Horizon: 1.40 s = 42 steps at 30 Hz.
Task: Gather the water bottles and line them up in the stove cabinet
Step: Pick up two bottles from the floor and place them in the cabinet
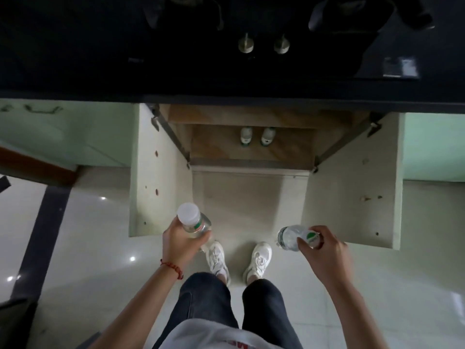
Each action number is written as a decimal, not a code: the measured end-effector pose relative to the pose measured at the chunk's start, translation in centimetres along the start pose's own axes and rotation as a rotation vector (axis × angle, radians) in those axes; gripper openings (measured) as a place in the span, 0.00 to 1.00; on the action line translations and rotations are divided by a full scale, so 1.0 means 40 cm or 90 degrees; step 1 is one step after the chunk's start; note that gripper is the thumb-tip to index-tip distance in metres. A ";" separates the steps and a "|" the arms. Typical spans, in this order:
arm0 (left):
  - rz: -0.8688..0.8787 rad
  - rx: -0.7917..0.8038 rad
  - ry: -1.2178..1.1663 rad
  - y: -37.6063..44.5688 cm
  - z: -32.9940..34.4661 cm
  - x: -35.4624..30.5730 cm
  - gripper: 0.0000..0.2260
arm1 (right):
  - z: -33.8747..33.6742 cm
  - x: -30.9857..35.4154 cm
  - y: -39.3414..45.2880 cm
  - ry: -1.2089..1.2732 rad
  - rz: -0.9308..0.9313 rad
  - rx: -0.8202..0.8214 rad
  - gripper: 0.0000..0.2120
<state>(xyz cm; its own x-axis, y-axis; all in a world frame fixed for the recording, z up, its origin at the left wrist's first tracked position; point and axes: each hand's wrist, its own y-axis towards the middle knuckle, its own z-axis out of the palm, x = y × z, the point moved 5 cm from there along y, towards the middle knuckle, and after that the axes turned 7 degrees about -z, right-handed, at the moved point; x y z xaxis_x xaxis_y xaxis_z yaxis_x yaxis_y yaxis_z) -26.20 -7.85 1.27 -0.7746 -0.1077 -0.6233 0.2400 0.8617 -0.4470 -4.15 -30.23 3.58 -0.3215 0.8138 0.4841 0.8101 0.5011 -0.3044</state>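
Two bottles (256, 136) stand side by side deep in the open cabinet (251, 152) under the stove (226, 46). The left hand (180, 244) has its fingers wrapped round an upright bottle (192, 220); the right hand (324, 253) grips another (293, 238) lying sideways, both above the floor (100, 248) before the cabinet doors
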 end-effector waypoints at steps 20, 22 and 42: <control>0.030 -0.033 0.017 0.360 0.396 -0.157 0.18 | 0.105 -0.138 0.492 0.039 -0.047 -0.085 0.15; 0.041 -0.032 0.017 0.418 0.437 -0.157 0.18 | 0.143 -0.160 0.541 0.063 -0.044 -0.111 0.14; 0.168 -0.049 -0.030 0.965 0.753 0.002 0.17 | 0.513 -0.293 0.981 0.138 -0.155 -0.270 0.14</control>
<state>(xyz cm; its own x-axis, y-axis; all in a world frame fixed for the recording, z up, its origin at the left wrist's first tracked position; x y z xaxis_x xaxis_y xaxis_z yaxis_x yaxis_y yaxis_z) 0.62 10.50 -35.37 -0.6623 0.1038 -0.7420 0.3829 0.8981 -0.2162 21.34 -14.05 -30.85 -0.4526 0.5868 0.6714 0.8660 0.4687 0.1742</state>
